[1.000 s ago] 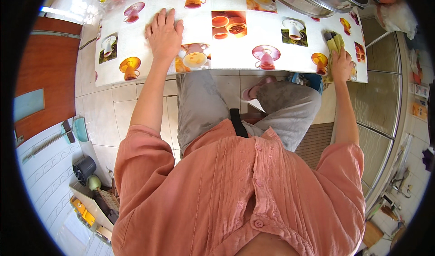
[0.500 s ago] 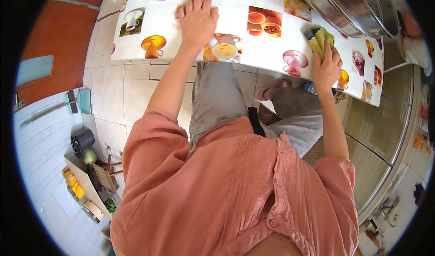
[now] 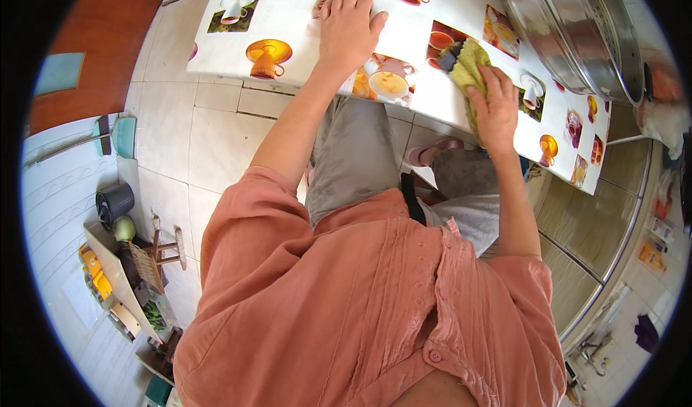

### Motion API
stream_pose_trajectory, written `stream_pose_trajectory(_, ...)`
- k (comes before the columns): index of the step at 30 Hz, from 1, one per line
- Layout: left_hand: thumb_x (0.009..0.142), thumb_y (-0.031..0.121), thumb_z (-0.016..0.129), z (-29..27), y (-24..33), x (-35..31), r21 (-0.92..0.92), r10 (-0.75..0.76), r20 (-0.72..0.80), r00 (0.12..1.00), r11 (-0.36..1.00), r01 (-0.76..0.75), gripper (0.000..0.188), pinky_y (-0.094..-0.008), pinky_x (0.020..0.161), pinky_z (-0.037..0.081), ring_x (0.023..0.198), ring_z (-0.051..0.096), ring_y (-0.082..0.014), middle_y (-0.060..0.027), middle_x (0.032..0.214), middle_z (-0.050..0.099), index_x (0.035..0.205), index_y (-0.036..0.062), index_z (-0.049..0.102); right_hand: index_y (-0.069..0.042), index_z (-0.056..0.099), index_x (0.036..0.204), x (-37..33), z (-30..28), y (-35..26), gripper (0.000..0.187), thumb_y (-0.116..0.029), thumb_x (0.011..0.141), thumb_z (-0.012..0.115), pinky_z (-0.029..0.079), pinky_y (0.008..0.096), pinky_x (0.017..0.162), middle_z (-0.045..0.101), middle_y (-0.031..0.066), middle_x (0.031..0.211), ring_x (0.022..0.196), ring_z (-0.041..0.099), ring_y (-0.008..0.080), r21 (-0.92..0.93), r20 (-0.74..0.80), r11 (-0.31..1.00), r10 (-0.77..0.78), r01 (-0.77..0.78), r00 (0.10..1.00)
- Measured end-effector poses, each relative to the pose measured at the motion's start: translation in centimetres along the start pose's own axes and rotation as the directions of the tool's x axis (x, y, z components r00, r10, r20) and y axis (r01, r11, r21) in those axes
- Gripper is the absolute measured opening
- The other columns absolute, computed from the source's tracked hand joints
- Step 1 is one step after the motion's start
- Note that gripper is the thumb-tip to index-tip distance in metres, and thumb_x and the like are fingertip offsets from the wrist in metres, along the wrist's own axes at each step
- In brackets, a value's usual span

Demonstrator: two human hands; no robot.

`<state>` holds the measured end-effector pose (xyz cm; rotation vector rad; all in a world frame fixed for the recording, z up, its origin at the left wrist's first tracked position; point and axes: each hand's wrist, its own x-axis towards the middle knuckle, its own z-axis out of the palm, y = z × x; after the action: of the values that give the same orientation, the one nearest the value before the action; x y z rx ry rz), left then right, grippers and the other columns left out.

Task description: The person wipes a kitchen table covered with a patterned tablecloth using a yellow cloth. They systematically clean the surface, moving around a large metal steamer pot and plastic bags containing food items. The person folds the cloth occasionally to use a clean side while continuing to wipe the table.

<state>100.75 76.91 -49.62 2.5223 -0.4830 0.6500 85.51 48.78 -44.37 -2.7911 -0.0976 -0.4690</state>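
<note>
Now the right hand [image 3: 496,115], partly closed on a yellow-green cloth [image 3: 472,63], has swept it leftward from the right end of the cup-patterned table [image 3: 295,19] toward the flat, empty left hand [image 3: 351,34], so wiping seems midway across.

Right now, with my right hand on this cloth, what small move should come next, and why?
I'd probably slide the cloth slightly toward your left hand: your right hand is on it, patterned tablecloth lies between the two, and the metal pots are off to the other side.
</note>
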Motion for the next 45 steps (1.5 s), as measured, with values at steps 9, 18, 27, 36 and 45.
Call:
stream_pose_trajectory(9, 0.112, 0.060, 0.024, -4.5, -3.0, 2.2, -0.925, -0.379, 0.368, 0.849, -0.058, 0.375, 0.077, -0.0385, 0.129, 0.019, 0.153, 0.037, -0.0248, -0.0167, 0.160, 0.047, 0.157, 0.0002, 0.041, -0.010, 0.065, 0.139, 3.2, 3.8, 3.2, 0.048, -0.035, 0.097, 0.070, 0.043, 0.0484, 0.104, 0.063, 0.0191, 0.132, 0.120, 0.057, 0.0394, -0.110, -0.168, 0.975, 0.175, -0.195, 0.970)
stream_pose_trajectory(18, 0.106, 0.073, 0.020, -4.9, -5.7, 1.2, -0.829, -0.358, 0.438, 0.824, -0.515, 0.217, 0.092, -0.0465, 0.130, 0.016, 0.157, 0.027, -0.0337, -0.0221, 0.166, 0.036, 0.161, 0.0007, 0.033, -0.015, 0.066, 0.138, 1.7, 3.0, -10.5, 0.051, -0.018, 0.088, 0.078, 0.049, 0.0456, 0.102, 0.061, 0.0134, 0.136, 0.119, 0.057, 0.0361, 0.159, 0.101, 0.966, -0.221, 0.204, 0.970)
stream_pose_trajectory(27, 0.104, 0.076, 0.023, -5.1, -6.1, 0.9, -0.739, -0.349, 0.456, 0.819, -0.662, 0.129, 0.094, -0.0498, 0.131, 0.016, 0.158, 0.023, -0.0397, -0.0267, 0.167, 0.030, 0.163, 0.0025, 0.025, -0.010, 0.065, 0.137, 5.0, 3.3, 3.7, 0.042, -0.024, 0.098, 0.070, 0.048, 0.0478, 0.102, 0.063, 0.0166, 0.132, 0.118, 0.058, 0.0396, -0.039, -0.123, 0.994, 0.101, -0.107, 0.987)
stream_pose_trajectory(36, 0.105, 0.074, 0.023, -5.0, -6.0, 1.1, -0.745, -0.344, 0.457, 0.820, -0.652, 0.141, 0.092, -0.0487, 0.131, 0.017, 0.158, 0.023, -0.0383, -0.0258, 0.168, 0.029, 0.163, 0.0019, 0.024, -0.010, 0.067, 0.136, 10.4, 9.5, -7.9, 0.047, -0.030, 0.094, 0.072, 0.048, 0.0489, 0.102, 0.064, 0.0171, 0.132, 0.115, 0.060, 0.0369, -0.103, -0.141, 0.993, -0.074, 0.060, 0.987)
stream_pose_trajectory(45, 0.111, 0.059, 0.032, -9.3, -8.0, 1.2, -0.796, -0.433, 0.542, 0.720, 0.011, 0.606, 0.075, -0.0438, 0.119, 0.038, 0.142, 0.050, -0.0298, -0.0191, 0.153, 0.054, 0.151, -0.0030, 0.047, -0.016, 0.066, 0.138, 6.6, 4.6, -9.4, 0.050, -0.023, 0.090, 0.075, 0.050, 0.0464, 0.101, 0.064, 0.0113, 0.134, 0.118, 0.060, 0.0329, 0.124, 0.106, 0.958, -0.274, 0.260, 0.956)
